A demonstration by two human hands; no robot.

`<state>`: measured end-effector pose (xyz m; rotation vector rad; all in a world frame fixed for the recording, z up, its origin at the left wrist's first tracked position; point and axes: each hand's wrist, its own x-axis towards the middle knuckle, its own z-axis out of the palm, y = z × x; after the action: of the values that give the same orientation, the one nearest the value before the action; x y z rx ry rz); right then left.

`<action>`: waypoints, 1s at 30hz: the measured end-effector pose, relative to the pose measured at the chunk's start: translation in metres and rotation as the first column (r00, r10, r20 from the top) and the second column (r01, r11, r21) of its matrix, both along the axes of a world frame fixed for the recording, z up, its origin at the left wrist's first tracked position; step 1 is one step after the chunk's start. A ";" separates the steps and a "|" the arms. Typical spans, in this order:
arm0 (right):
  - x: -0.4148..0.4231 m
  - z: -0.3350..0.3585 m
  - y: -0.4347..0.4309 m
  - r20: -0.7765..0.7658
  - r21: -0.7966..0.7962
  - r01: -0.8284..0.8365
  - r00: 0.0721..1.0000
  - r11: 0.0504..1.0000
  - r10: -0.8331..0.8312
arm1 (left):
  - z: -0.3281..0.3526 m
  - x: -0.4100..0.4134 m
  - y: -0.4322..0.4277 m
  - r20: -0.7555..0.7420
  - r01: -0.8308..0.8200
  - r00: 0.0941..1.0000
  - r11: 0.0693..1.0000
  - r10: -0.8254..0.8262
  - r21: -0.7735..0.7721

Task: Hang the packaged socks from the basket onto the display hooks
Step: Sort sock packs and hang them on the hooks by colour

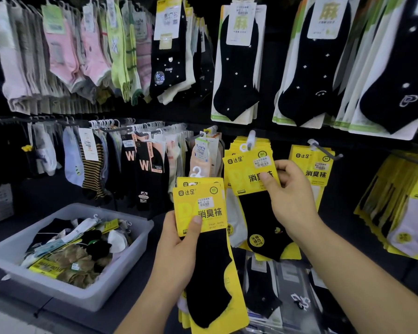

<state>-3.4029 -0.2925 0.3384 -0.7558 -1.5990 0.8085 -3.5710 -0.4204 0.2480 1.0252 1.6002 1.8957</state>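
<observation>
Two yellow sock packs (203, 213) in left hand (176, 251); right hand (290, 201) pinching hooked pack (251, 174).

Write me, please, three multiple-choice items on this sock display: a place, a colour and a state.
1. Where is the basket? A lower left; B upper right; C on a hook.
2. Card colour of the pack in the left hand? A pink; B yellow; C green.
3. The right hand is: A idle; B in the basket; C pinching a yellow pack at the rack.
Answers: A, it sits left of both hands; B, its card is yellow; C, thumb and fingers pinch its card.
</observation>
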 end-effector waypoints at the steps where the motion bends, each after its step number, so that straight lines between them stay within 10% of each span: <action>1: -0.001 -0.001 0.000 -0.013 0.001 0.006 1.000 1.000 -0.006 | 0.000 0.000 0.000 0.001 0.000 1.000 1.000 0.000 0.000; 22: -0.010 -0.018 0.009 -0.001 -0.187 0.258 0.965 0.948 -0.263 | 0.005 0.007 -0.002 0.023 0.114 0.993 0.992 -0.115 0.061; 30: -0.019 -0.026 -0.039 0.188 -0.232 -0.081 0.974 0.969 0.127 | 0.005 0.016 0.003 0.054 0.158 0.985 0.979 -0.165 0.126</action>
<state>-3.4216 -0.3314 0.3124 -0.9445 -1.7593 1.0273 -3.5550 -0.4172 0.2531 1.0977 1.3378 1.9136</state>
